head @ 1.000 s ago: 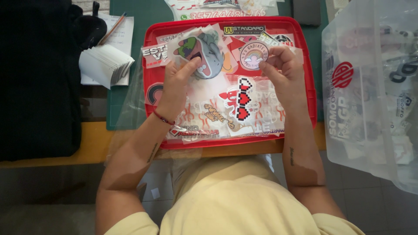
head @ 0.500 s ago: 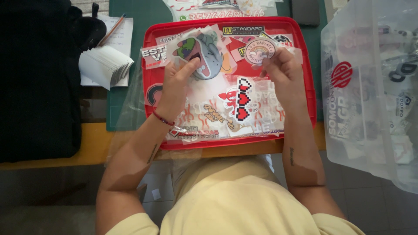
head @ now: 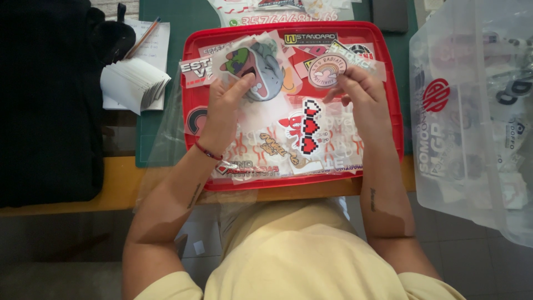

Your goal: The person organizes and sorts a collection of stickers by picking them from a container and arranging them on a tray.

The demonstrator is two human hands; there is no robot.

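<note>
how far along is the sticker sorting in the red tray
Done: hard to tell; nothing visibly set apart. In hand: left hand holds a grey-green cartoon sticker, right hand a round pink sticker. Left: many loose stickers cover the red plastic tray.

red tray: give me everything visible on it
The red tray is a shallow rectangular bin, plastic by its look, with rounded corners and a raised rim. It sits flat on the green mat and the wooden table edge, right in front of the person. Loose stickers cover nearly all its floor, among them a pixel-heart strip. The left hand and right hand work over it.
</note>
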